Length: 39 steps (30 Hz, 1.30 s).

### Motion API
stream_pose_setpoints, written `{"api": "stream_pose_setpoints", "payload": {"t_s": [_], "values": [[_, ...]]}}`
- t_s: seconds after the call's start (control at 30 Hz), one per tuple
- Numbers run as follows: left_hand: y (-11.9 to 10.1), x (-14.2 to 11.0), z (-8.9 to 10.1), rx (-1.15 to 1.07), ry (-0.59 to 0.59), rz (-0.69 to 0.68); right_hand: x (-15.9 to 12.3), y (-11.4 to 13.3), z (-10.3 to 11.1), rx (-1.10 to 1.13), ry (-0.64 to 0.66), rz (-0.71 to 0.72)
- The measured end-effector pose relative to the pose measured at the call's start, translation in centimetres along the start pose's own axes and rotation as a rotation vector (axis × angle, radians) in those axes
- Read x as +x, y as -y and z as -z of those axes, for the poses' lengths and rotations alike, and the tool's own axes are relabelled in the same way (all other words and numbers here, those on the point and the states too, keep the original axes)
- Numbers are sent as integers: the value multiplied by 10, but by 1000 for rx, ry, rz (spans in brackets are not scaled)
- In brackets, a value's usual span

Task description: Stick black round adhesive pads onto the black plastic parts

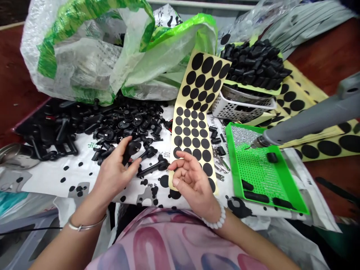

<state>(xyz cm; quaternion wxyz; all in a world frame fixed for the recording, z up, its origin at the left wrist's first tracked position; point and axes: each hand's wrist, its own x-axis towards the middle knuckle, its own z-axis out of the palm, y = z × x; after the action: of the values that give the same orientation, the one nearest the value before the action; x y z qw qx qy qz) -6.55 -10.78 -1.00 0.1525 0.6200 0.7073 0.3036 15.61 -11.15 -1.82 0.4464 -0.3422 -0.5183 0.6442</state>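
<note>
My left hand reaches into the near edge of a pile of black plastic parts. Its thumb and forefinger are spread on either side of a dark round-headed part; whether they touch it is unclear. Just right of the thumb lies a black part with a rod-like handle. My right hand, palm turned up and fingers loosely curled apart, hovers over the lower end of a pale yellow sheet of black round stickers. Nothing shows between its fingers.
A green tray holds several black sleeves, with a grey electric screwdriver angled over it. Behind are a heap of black caps, a white basket and green-white plastic bags. More sticker sheets lie right.
</note>
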Motion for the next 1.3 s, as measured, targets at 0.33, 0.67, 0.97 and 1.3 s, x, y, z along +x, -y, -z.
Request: {"api": "stream_pose_setpoints", "payload": {"t_s": [0.33,0.67,0.97,1.3], "values": [[-4,21,-2,-574,96,210,-4,0,8,-72,-94,68],[-33,-13,6,-659,282,170,32,9,-8,-98,-115,37],[-39,-14,-6,-834,394,264,30,-2,-8,-43,-79,1],[-36,-18,-12,-1048,431,426,27,8,-13,-73,-33,10]]}}
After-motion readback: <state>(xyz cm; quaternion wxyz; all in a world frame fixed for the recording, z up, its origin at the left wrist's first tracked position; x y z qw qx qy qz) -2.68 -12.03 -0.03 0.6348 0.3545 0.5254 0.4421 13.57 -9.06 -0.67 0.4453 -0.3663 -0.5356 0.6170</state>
